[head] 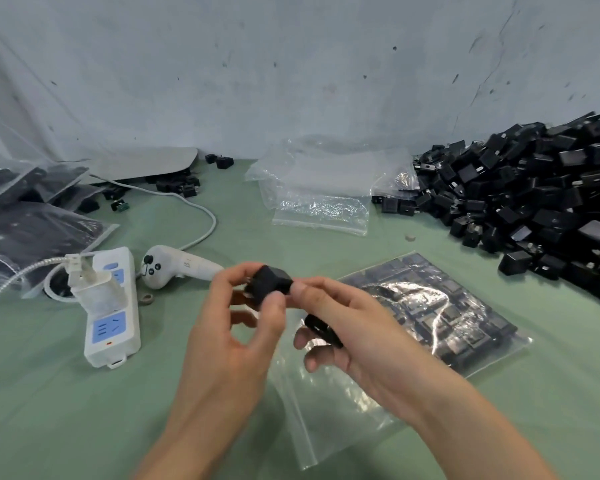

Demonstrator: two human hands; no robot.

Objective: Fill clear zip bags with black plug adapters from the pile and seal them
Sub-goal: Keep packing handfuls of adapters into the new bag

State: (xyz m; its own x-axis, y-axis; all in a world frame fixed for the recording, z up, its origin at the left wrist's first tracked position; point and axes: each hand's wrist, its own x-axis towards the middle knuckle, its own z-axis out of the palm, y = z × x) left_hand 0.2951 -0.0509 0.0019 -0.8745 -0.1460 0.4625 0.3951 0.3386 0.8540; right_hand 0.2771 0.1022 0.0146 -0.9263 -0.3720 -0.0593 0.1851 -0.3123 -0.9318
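black plug adapter [269, 283] is pinched between left hand [229, 341] and right hand [354, 336] over the flat empty zip bag [329, 410] at 6 o'clock, pile [551, 209] at 2 o'clock, and tbh the second adapter [323, 329] curled under the right fingers could slip out while fumbling that bag open

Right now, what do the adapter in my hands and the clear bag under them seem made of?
The adapter: probably hard moulded plastic, matte black; crisp edges, only a dull sheen. The clear bag: thin flexible plastic film, glossy; it wrinkles, throws glare, and the green table shows through.
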